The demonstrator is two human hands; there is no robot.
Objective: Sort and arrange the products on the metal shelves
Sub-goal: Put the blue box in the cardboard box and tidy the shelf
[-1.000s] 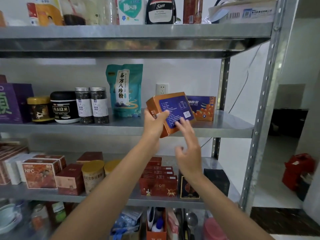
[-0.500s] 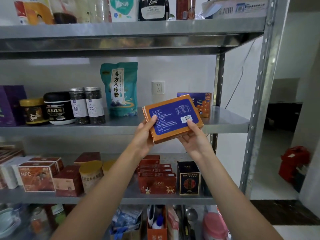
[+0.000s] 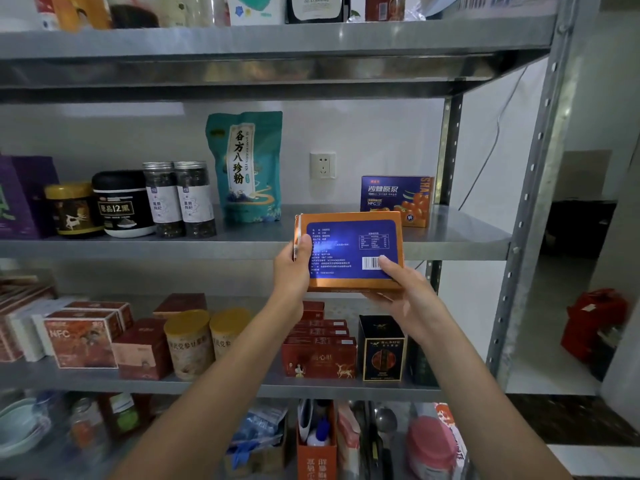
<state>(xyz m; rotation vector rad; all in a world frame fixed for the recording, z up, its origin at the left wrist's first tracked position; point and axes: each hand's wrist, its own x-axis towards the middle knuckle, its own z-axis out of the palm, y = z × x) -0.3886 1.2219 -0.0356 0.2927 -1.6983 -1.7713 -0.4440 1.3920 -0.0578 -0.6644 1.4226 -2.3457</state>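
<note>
The orange box (image 3: 349, 251), its blue printed back facing the camera, is being held upright in the air just in front of the middle shelf's (image 3: 467, 237) front edge, towards the right. The left hand (image 3: 292, 271) is gripping its left edge, thumb lying on the blue panel, with the other fingers hidden behind the box. The right hand (image 3: 408, 296) is gripping the lower right corner, thumb pressing on the barcode and fingers curling under the bottom edge. The small print on the panel is blurring beyond reading.

The box is covering the lower left part of a blue box (image 3: 394, 197) standing further back on the same shelf. Left of that, a wall socket (image 3: 322, 165) is showing on the far wall. A teal pouch (image 3: 247, 168), two clear jars (image 3: 180, 199), a black jar (image 3: 123, 204) and a gold-lidded jar (image 3: 71, 209) are standing in a row. A purple box (image 3: 20, 195) is running off the left edge. The top shelf's (image 3: 277, 39) products are being cropped above.
</note>
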